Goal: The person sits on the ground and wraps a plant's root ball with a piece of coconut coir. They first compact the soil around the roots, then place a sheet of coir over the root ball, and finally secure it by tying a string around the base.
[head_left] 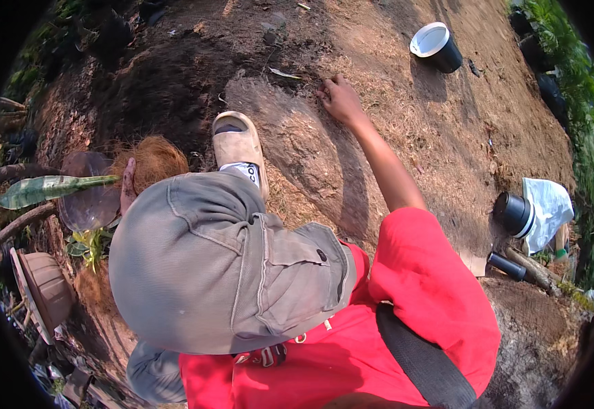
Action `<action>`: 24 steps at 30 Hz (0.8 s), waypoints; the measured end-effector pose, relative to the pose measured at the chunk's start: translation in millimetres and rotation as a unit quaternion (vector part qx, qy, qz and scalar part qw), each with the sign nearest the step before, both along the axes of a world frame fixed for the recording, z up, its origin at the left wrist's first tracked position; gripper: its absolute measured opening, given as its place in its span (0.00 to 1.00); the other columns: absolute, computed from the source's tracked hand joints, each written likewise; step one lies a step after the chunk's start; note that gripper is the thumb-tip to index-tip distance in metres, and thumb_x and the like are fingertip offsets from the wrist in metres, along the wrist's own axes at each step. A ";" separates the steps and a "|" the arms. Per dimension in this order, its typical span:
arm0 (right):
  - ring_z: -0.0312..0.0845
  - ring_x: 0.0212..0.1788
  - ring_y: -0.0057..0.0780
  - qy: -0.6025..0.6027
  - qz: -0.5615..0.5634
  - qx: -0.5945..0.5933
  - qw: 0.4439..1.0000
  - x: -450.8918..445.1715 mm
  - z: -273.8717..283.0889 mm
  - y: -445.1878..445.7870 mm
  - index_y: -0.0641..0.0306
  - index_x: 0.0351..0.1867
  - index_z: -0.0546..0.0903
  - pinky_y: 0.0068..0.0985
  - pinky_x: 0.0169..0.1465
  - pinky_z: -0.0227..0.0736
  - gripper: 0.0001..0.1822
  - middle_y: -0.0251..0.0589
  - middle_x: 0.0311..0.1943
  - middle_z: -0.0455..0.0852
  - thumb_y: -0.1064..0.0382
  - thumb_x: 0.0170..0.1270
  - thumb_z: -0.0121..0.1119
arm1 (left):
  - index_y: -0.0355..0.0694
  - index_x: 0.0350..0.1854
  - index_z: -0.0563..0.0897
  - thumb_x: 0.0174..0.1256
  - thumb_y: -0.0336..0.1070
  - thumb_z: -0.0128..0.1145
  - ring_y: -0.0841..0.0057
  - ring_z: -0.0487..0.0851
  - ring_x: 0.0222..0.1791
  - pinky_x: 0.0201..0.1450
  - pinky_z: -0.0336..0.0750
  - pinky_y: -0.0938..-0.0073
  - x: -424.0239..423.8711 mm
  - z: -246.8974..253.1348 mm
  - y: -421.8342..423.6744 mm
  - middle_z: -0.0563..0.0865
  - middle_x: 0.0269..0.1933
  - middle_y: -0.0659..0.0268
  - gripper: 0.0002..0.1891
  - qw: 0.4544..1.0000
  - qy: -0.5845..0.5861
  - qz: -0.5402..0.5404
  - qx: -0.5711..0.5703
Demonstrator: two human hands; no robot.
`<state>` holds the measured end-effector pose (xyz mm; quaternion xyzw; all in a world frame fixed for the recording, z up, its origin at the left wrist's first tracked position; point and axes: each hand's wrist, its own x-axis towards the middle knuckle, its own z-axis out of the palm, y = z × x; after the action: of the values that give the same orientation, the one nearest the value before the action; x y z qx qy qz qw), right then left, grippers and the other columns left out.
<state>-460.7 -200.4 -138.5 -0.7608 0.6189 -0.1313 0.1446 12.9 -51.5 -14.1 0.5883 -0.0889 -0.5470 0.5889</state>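
My left hand (128, 185) shows partly past my left knee, its fingers against a brown clump of coconut fibre (156, 161); the knee hides the rest of the hand. A variegated green leaf (56, 190), like a snake plant's, points left from beside that clump, and whether the hand holds it too is hidden. Out ahead, my right arm reaches to the dirt, where my right hand (341, 98) is low over loose fibre scraps with its fingers bent. Whether anything is in those fingers cannot be seen. Close to it lies a thin pale leaf (284, 74).
A black pot with a white rim (442, 53) rests ahead to the right. Farther right are stacked black pots (512, 212), a white plastic sheet (547, 214) and a dark cylinder (506, 266). Left are a clear plastic container (84, 209), yellow-green foliage (91, 245) and a brown pot (46, 291).
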 end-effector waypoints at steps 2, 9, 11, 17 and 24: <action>0.76 0.54 0.49 -0.031 -0.002 -0.029 0.999 1.8 6.5 -1.5 0.64 0.51 0.81 0.42 0.56 0.73 0.20 0.53 0.50 0.78 0.52 0.65 0.61 | 0.43 0.68 0.73 0.67 0.47 0.61 0.63 0.73 0.67 0.66 0.71 0.55 2.4 1.6 -0.7 0.74 0.68 0.61 0.29 1.000 0.002 0.007 -0.004; 0.76 0.33 0.23 -0.434 -0.089 -0.025 0.896 -14.8 27.0 -22.1 0.66 0.42 0.80 0.26 0.40 0.71 0.14 0.35 0.29 0.83 0.56 0.65 0.62 | 0.43 0.69 0.72 0.67 0.48 0.61 0.62 0.72 0.68 0.67 0.71 0.54 1.2 -0.9 -1.8 0.72 0.69 0.61 0.30 1.000 0.013 0.013 -0.011; 0.68 0.28 0.14 -0.501 -0.083 -0.043 0.860 -15.9 43.5 -28.3 0.66 0.39 0.78 0.19 0.33 0.65 0.12 0.27 0.25 0.77 0.57 0.66 0.62 | 0.44 0.69 0.72 0.67 0.48 0.60 0.62 0.72 0.68 0.67 0.71 0.54 -0.3 0.2 0.2 0.72 0.70 0.61 0.30 1.000 0.014 0.015 -0.015; 0.61 0.22 0.11 -0.425 -0.025 -0.116 0.897 -1.5 143.2 -35.4 0.64 0.41 0.82 0.17 0.27 0.54 0.15 0.22 0.20 0.73 0.53 0.66 0.64 | 0.44 0.70 0.71 0.67 0.48 0.60 0.62 0.71 0.69 0.67 0.70 0.52 0.9 2.2 10.8 0.71 0.71 0.61 0.31 0.999 0.017 0.030 -0.016; 0.73 0.36 0.10 -0.376 0.165 -0.102 0.906 52.8 281.7 -67.2 0.68 0.39 0.85 0.15 0.39 0.70 0.12 0.27 0.32 0.83 0.60 0.64 0.68 | 0.45 0.71 0.69 0.67 0.49 0.60 0.61 0.70 0.70 0.68 0.70 0.51 -2.6 10.2 11.6 0.69 0.72 0.61 0.32 0.997 0.023 0.051 -0.046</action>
<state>-407.9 -267.6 143.2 -0.7570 0.3668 -0.4447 0.3078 10.3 -39.9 -3.9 0.5517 -0.0707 -0.5250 0.6442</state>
